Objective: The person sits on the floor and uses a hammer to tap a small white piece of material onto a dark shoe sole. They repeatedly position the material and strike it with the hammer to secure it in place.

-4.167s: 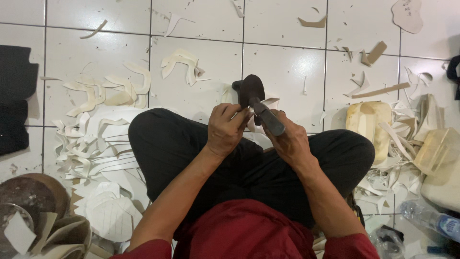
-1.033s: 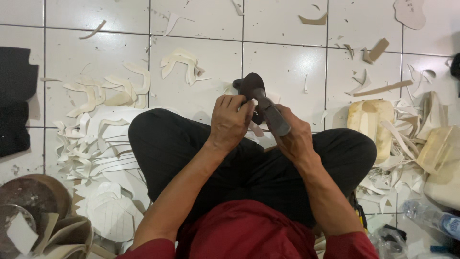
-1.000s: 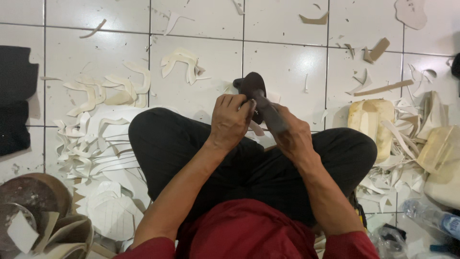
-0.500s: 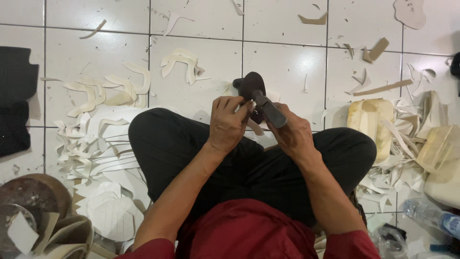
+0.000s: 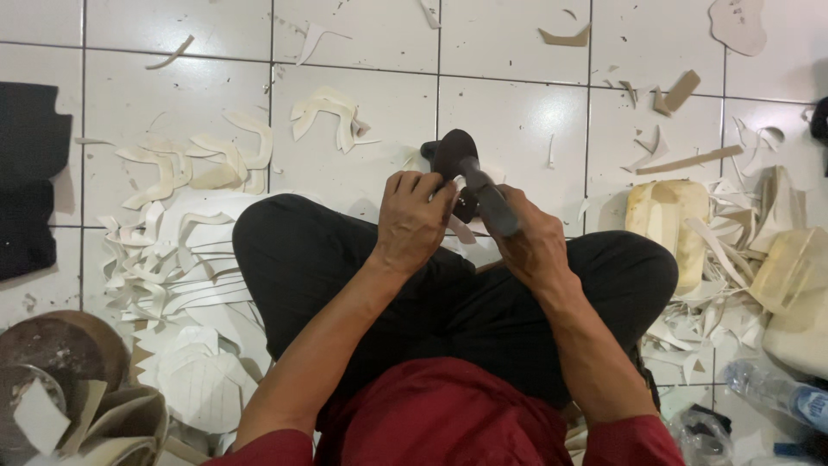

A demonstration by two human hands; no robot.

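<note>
We see a dark sole-shaped piece [image 5: 453, 155] held up just above the person's crossed legs [image 5: 448, 285], over the white tiled floor [image 5: 509, 121]. Left hand [image 5: 412, 220] grips its near end, fingers curled and pressed together around the edge, thumb side hidden. Right hand [image 5: 530, 246] sits just right of the dark piece, fingers wrapped tight around a dark grey tool handle [image 5: 492, 198] whose far end touches the piece; we cannot tell what kind of tip it has.

Going outward from the dark piece: left of it, a few cream curved offcuts [image 5: 323, 112] lie on the tiles, and further left and nearer the knee a big heap of white cut strips [image 5: 172, 259]. Far left of it, a black sheet [image 5: 30, 181] at the frame edge. Below-left, well apart, a round brown dish [image 5: 60, 345] with white scraps beside it. Right of the piece, a yellowish foam block [image 5: 668, 216] amid more offcuts; further down-right a clear plastic bottle [image 5: 776, 393]. Red shirt [image 5: 440, 423] at bottom.
</note>
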